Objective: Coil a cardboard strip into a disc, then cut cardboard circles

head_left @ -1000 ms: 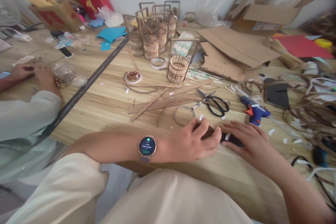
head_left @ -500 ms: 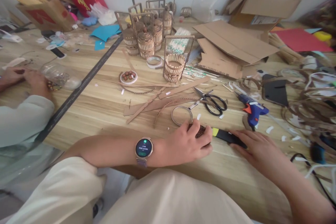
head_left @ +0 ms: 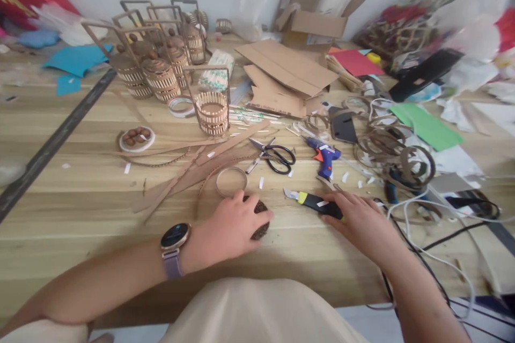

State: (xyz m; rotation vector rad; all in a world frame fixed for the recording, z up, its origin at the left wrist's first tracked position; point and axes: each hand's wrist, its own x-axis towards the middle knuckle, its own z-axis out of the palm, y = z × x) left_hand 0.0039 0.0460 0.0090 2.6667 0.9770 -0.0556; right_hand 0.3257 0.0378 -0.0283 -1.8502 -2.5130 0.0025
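My left hand [head_left: 233, 226], with a watch on its wrist, curls its fingers over a dark brown round coiled piece [head_left: 260, 221] on the table. The fingers hide part of that piece. My right hand [head_left: 360, 220] grips the black and yellow utility knife [head_left: 309, 202] by its rear end, and the blade points left, apart from the round piece. Just beyond my left hand lies a thin ring [head_left: 231, 181]. Black-handled scissors [head_left: 280, 158] rest beyond the knife, and a blue glue gun [head_left: 326, 156] lies to their right.
Several lidded stick baskets [head_left: 161, 80] with tall handles stand at the back left, one open basket [head_left: 213, 112] nearer. Brown strips [head_left: 181, 179] and a dish of brown balls [head_left: 137, 139] lie at left. Cardboard [head_left: 289, 72] is behind; cables [head_left: 418, 209] and coiled strips [head_left: 374, 144] crowd the right.
The view has swung to the right, and the other person's arms have left it. My right hand and the knife have drawn away from my left hand; the blade now shows.
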